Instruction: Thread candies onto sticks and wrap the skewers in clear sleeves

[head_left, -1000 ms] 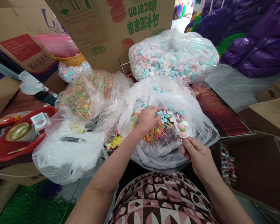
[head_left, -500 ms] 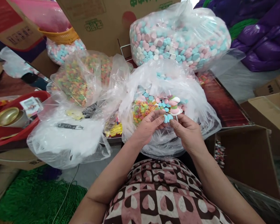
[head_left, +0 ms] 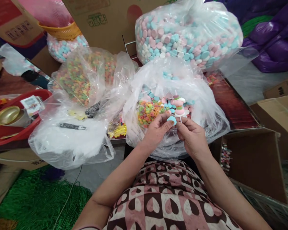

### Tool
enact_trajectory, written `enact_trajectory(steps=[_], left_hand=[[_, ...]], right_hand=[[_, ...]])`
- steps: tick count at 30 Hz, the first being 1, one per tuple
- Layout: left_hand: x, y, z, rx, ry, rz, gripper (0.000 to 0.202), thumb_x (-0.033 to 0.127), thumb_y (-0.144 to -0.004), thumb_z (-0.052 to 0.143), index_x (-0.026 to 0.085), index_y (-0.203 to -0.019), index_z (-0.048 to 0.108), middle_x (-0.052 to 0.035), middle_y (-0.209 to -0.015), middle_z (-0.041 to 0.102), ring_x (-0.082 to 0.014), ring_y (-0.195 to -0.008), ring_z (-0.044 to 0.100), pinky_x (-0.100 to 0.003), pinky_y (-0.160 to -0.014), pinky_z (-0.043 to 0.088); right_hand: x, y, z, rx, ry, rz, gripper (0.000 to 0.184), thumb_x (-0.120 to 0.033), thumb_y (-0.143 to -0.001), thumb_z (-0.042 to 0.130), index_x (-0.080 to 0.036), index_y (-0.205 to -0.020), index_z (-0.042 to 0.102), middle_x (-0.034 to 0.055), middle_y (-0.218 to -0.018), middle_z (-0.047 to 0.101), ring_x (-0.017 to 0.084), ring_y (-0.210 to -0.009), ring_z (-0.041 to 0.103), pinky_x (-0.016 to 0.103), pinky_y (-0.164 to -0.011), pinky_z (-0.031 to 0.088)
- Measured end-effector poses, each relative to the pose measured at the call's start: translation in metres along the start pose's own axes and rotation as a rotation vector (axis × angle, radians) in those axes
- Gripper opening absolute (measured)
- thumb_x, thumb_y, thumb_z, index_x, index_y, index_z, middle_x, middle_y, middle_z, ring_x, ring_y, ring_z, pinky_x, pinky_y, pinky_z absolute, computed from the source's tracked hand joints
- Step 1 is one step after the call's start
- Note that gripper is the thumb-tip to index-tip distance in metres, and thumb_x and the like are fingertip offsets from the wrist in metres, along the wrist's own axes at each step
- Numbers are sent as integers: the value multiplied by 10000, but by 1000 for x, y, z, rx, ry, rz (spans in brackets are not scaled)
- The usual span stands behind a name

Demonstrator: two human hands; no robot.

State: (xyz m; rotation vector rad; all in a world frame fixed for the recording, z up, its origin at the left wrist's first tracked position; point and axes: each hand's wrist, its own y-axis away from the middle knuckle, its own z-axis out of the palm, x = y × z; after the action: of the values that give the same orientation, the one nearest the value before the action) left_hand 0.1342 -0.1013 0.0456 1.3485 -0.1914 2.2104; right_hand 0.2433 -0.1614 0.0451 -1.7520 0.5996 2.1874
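Between the thumb and fingers of my left hand (head_left: 158, 129) is a blue marshmallow (head_left: 171, 120). My right hand (head_left: 192, 134), close beside it, pinches the white stick of a candy skewer (head_left: 179, 107) that stands upright with pink, white and green pieces threaded on it. Both hands are over an open clear plastic bag (head_left: 196, 95). In its mouth lie ring-shaped gummies (head_left: 148, 112) in orange, yellow and green on the left, and blue, pink and white marshmallows behind the fingers. My fingers partly hide the lower stick.
A large bag of marshmallows (head_left: 182, 38) stands behind, with a bag of gummy rings (head_left: 86, 76) to the left. White plastic packaging (head_left: 67, 137) overhangs the table edge. A red basin (head_left: 4, 137) holds a gold bowl (head_left: 7, 115). An open cardboard box (head_left: 256, 163) is at right.
Two blue pieces showed at my left fingertips earlier; now one larger blue marshmallow shows there, turned toward me. The skewer stays upright in my right hand, and the view has shifted slightly.
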Motion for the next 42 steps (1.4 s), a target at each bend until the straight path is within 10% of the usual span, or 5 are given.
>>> enact_trajectory(steps=[13, 26, 36, 42], left_hand=[[1, 4, -6, -91, -21, -89, 353, 430, -718, 813, 195, -972, 742, -5, -774, 677, -110, -693, 588, -241, -657, 458], [3, -5, -4, 160, -127, -59, 173, 273, -710, 740, 155, -809, 660, 16, -658, 675, -98, -587, 611, -220, -582, 473], [4, -8, -3, 180, 66, -48, 249, 277, -705, 803, 176, -900, 687, 9, -807, 704, -104, -670, 642, -231, -621, 491], [-6, -8, -9, 129, -210, 135, 212, 292, -832, 677, 201, -1024, 670, -19, -922, 735, -133, -790, 687, -263, -727, 539]], right_hand=[[-3, -4, -6, -41, -143, 120, 334, -403, -673, 811, -181, -836, 622, -77, -562, 475, 27, -395, 231, 224, -404, 121], [-2, 16, -21, -41, 34, 66, 245, -422, -843, 687, -207, -961, 677, -37, -645, 559, 64, -461, 305, 222, -419, 182], [15, 54, -53, -209, 293, 160, 387, -490, -913, 607, -175, -1104, 724, -29, -545, 521, 90, -485, 368, 225, -442, 238], [10, 48, -51, -187, 415, 117, 404, -473, -915, 569, -152, -1081, 750, -30, -514, 498, 99, -480, 357, 235, -446, 234]])
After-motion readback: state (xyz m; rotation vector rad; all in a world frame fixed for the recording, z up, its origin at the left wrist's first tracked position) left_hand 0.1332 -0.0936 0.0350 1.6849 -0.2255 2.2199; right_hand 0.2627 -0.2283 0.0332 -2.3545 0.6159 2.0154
